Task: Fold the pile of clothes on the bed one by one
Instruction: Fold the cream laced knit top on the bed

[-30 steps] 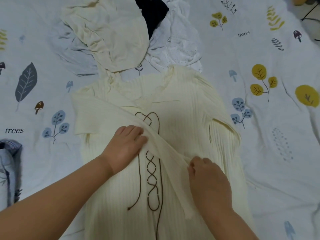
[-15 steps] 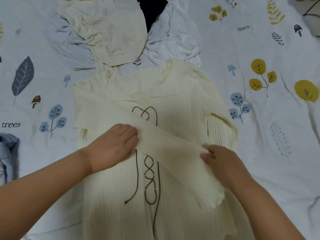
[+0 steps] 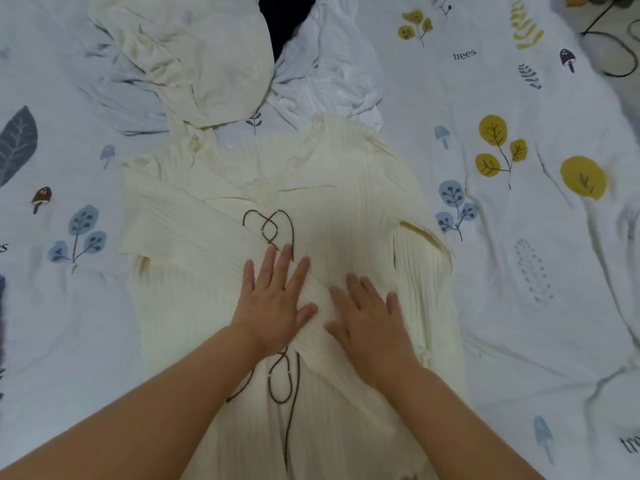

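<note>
The cream ribbed top (image 3: 346, 216) lies flat, front up, in the middle of the bed (image 3: 519, 306), its neckline toward the far side and its hem running out of view at the near edge. A brown lace (image 3: 287, 386) crisscrosses down its centre. One sleeve (image 3: 194, 233) is folded diagonally across the chest from the left shoulder; the other sleeve (image 3: 420, 271) lies along the right side of the body.

The left hand (image 3: 273, 303) rests palm down on the folded sleeve, fingers spread and extended, gripping nothing. The right hand (image 3: 370, 320) lies just beside it, also flat and splayed on the same sleeve, grasping nothing. The thumbs are near each other but apart.

Beyond the neckline sits the pile of clothes: a cream garment (image 3: 194, 53), a white eyelet garment (image 3: 329, 74) and a black garment (image 3: 285, 19) between them. The bed sheet is white with printed leaves and mushrooms.
</note>
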`<action>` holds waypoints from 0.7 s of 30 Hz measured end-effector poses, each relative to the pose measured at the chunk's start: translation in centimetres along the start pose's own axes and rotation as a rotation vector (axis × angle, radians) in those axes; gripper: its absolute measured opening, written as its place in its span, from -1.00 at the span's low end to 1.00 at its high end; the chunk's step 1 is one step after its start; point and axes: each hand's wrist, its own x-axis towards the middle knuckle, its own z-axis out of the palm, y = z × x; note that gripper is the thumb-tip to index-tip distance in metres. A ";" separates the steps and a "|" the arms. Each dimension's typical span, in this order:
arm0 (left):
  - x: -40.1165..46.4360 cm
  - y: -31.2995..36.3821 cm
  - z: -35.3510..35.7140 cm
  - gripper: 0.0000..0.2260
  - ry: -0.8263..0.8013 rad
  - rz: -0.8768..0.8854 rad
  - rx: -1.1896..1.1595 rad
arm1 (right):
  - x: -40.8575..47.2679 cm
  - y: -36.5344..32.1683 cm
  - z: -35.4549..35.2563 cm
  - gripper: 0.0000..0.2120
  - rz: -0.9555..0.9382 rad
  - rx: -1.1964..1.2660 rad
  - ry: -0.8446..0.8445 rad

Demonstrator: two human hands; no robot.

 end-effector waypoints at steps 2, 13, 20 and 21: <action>0.4 1.3 -0.9 -0.34 0.045 -0.037 -0.079 | -0.1 0.6 -2.1 -0.59 0.044 0.224 0.288; 1.0 7.8 -4.0 -0.50 -0.021 0.017 -0.292 | -0.9 5.7 -6.9 -0.94 0.685 0.323 0.050; -0.8 8.5 -9.5 -0.76 0.026 -0.177 -1.575 | -4.1 1.4 -12.3 -0.84 0.457 0.103 0.405; -0.9 8.1 -10.5 -0.70 -0.105 -0.180 -1.793 | -4.4 0.0 -12.7 -0.85 0.373 0.100 0.401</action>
